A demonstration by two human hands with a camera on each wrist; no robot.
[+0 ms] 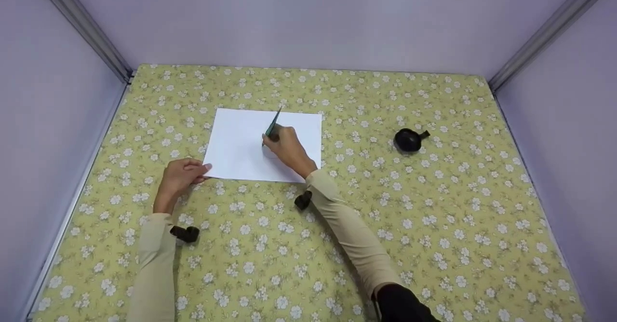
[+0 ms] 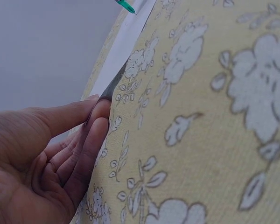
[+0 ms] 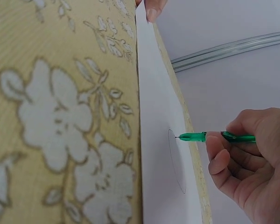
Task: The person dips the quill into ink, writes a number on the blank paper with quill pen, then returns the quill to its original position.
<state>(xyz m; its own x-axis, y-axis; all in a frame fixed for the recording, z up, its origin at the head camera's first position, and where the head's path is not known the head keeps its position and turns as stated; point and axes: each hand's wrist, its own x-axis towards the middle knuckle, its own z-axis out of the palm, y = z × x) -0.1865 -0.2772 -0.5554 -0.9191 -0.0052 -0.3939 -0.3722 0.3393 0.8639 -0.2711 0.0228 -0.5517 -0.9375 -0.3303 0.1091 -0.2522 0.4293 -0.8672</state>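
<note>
A white sheet of paper (image 1: 241, 143) lies on the flowered cloth. My left hand (image 1: 181, 177) pinches its near left corner, thumb on top and fingers beneath; the left wrist view shows the paper (image 2: 123, 51) slightly lifted there. In my right hand (image 1: 289, 148) I grip a green pen (image 1: 273, 122), tilted with its tip down at the sheet. The right wrist view shows the green pen (image 3: 191, 136) with its tip at or just over the paper, beside a thin curved outline (image 3: 171, 158). That outline is faint and partly covered by my hand in the head view.
A small round black object with a short handle (image 1: 408, 140) sits on the cloth to the right of the paper. The yellow flowered cloth (image 1: 458, 206) covers the table. Pale walls (image 1: 308, 23) with metal corner rails enclose it at the back and both sides.
</note>
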